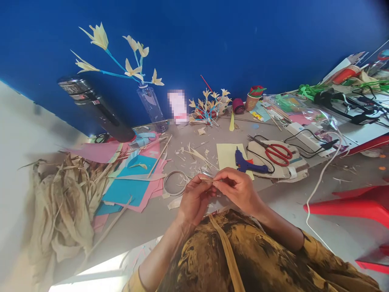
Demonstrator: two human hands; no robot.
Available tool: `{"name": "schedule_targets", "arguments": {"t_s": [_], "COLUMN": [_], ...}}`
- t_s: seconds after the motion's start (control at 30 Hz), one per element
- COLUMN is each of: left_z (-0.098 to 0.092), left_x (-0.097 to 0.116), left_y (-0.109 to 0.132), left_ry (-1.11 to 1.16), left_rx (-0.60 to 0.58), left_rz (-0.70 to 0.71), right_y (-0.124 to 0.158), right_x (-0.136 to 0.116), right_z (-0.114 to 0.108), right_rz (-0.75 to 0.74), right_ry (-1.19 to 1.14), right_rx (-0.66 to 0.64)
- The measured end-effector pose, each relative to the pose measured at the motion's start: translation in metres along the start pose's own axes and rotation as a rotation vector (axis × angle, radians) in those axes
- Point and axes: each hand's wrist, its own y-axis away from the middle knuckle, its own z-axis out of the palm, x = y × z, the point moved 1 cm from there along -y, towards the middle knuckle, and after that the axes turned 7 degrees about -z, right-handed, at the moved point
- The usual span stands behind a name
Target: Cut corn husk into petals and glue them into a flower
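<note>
Through my head camera, I see the left hand and right hand pinching a thin pale strip, near the glue gun on the desk.

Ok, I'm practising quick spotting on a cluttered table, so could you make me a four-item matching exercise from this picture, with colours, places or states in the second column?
Column one:
1. Scissors
2. Bottle
3. Glue gun
4. Thin piece

Column two:
A. Has a dark blue body
B. Held by the left hand and right hand
C. Has red handles
D. Has pale flowers standing in its neck

Right pairs: 1-C, 2-D, 3-A, 4-B
</note>
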Motion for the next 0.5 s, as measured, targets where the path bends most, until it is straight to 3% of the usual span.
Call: {"name": "schedule_targets", "arguments": {"t_s": [0.1, 0.2, 0.5], "left_z": [0.0005, 0.0012, -0.0009], "left_x": [-0.0007, -0.0004, -0.0003], "left_y": [0.0002, 0.0012, 0.0049], "left_ry": [-0.02, -0.042, -0.101], "left_rx": [0.002, 0.014, 0.048], "left_rz": [0.018, 0.036, 0.083], "right_y": [-0.0003, -0.0007, 0.0002], "right_x": [-0.0023, -0.0038, -0.0067], "right_z": [-0.0006, -0.0008, 0.0002], "right_rz": [0.151, 0.192, 0.081], "right_ry": [-0.036, -0.021, 0.108], "right_rx": [-0.009, -0.015, -0.002]}}
